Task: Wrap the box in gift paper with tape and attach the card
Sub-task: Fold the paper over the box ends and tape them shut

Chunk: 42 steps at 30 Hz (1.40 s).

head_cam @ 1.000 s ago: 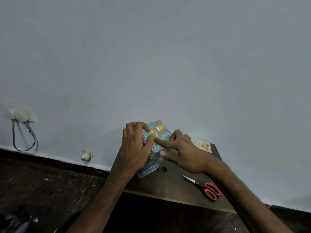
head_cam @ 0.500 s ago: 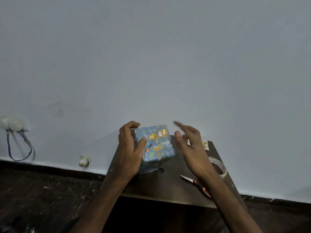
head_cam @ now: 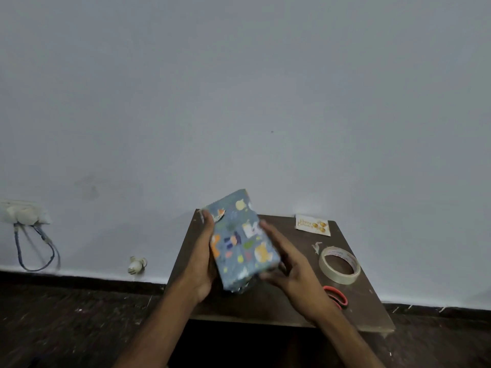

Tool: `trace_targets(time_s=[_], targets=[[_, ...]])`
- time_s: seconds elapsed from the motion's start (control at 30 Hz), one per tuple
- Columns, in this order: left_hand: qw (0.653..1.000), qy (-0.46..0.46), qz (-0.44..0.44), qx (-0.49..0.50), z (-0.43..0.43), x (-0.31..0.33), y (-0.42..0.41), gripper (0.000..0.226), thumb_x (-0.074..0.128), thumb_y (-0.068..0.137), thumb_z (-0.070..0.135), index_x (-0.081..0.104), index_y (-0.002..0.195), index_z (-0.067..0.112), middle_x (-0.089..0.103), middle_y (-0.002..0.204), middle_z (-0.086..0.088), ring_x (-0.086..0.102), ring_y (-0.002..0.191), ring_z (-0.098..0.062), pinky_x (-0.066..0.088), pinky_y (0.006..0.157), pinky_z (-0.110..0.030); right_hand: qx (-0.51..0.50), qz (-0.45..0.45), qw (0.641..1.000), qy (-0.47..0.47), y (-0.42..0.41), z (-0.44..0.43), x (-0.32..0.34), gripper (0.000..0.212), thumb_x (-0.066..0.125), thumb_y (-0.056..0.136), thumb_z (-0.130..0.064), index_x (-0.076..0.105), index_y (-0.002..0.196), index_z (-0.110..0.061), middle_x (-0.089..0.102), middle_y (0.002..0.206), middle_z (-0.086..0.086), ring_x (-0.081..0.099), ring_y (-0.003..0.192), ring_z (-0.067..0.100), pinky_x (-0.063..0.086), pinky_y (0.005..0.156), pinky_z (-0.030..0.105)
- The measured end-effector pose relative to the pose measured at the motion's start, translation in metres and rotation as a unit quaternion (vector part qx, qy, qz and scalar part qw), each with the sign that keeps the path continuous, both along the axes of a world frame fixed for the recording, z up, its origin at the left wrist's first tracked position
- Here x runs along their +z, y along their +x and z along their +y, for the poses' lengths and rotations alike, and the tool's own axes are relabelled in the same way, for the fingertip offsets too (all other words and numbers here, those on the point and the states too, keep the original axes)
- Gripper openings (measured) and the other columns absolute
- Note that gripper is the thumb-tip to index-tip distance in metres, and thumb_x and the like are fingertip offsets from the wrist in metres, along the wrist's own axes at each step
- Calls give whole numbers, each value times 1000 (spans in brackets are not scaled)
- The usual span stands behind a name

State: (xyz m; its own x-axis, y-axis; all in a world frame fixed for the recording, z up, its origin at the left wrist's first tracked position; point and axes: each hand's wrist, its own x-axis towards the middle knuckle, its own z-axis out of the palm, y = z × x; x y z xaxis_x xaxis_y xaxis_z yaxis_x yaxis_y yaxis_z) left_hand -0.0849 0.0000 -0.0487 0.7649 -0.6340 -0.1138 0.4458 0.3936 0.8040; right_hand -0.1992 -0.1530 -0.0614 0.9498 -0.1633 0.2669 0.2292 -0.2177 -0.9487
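The box [head_cam: 243,241], covered in blue gift paper with coloured shapes, is lifted and tilted above a small dark table [head_cam: 287,301]. My left hand [head_cam: 203,258] grips its left side. My right hand [head_cam: 288,264] holds its right side and lower end. A small white card [head_cam: 312,224] with gold print lies at the table's far right, against the wall. A roll of clear tape [head_cam: 340,264] lies flat on the right side of the table. Red-handled scissors [head_cam: 337,297] lie just in front of the roll, partly hidden by my right forearm.
A grey wall stands right behind the table. On it at the left are a socket with a looping blue cable [head_cam: 34,248] and a small white fitting [head_cam: 136,264] near the floor. A dark floor surrounds the table.
The box was pressed on the table under both hands; my left hand then tipped it up, and now both hands hold it raised and turned. The view shifted, bringing the tape and card into sight.
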Motion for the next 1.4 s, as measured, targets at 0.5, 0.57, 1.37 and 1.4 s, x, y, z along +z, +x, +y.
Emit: trace_targets(time_s=[0.5,0.57,1.37,1.4], targets=[[795,155,-564,162,-7,-9,-7,89,92,65,33,47,139,15,47,139,-3,47,135,-22,41,110,-25,-160,-50,912,-375,0,3,27,61,36,98,-53,30,154,-30,15,161,-26,4,148,-8,13,123,46],[804,147,-553,162,-7,-10,-6,89,90,64,33,47,138,11,47,140,-2,48,135,-21,42,110,-26,-142,-36,908,-393,1,9,26,69,29,96,-58,21,157,-27,9,163,-22,-3,147,-10,4,124,42],[823,271,-468,172,-7,-21,26,107,63,64,86,24,154,44,28,161,22,29,148,-2,29,120,-47,-232,23,955,182,29,-38,2,54,59,73,-71,49,119,-43,64,126,-3,66,110,14,54,95,49],[873,220,-417,125,-6,-24,27,104,66,65,83,27,153,45,42,152,24,42,140,0,38,116,-47,-205,47,958,196,29,-38,3,59,54,75,-79,50,122,-44,65,126,-4,66,113,16,54,96,50]])
